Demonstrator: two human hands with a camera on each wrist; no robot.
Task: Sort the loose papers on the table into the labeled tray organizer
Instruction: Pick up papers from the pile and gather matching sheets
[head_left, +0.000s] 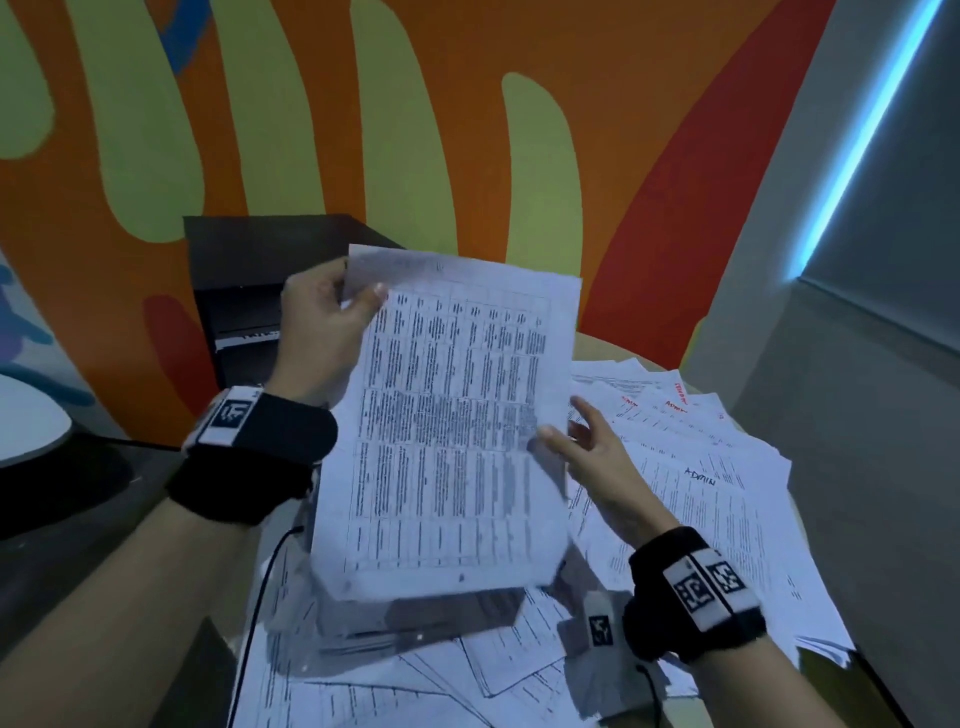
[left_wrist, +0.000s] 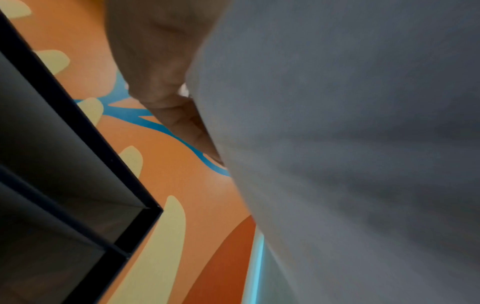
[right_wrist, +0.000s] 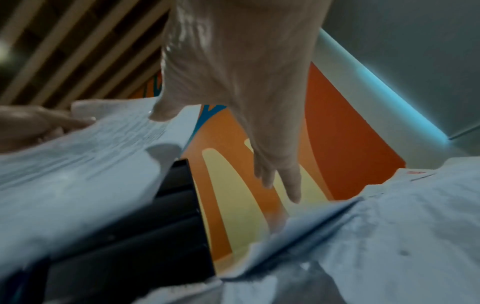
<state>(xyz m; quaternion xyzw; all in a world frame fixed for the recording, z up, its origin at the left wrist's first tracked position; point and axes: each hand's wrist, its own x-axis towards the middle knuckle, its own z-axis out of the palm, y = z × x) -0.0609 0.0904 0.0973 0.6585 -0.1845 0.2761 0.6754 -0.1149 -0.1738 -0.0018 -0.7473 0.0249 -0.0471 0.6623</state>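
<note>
Pinching printed sheet (head_left: 452, 415), left hand (head_left: 317, 332); underside apparently blank.

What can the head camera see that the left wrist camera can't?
Only the head view shows the printed table on the held sheet, the right hand open at its edge, and the loose papers marked ADMIN. Only the left wrist view shows the sheet's blank grey back. Both show the left hand pinching the sheet, the black tray organizer and the orange wall.

A printed sheet (head_left: 452, 415) is held tilted above loose papers (head_left: 701, 483) fanned across the tabletop (head_left: 597, 345); black tray organizer (head_left: 239, 291) stands behind.
</note>
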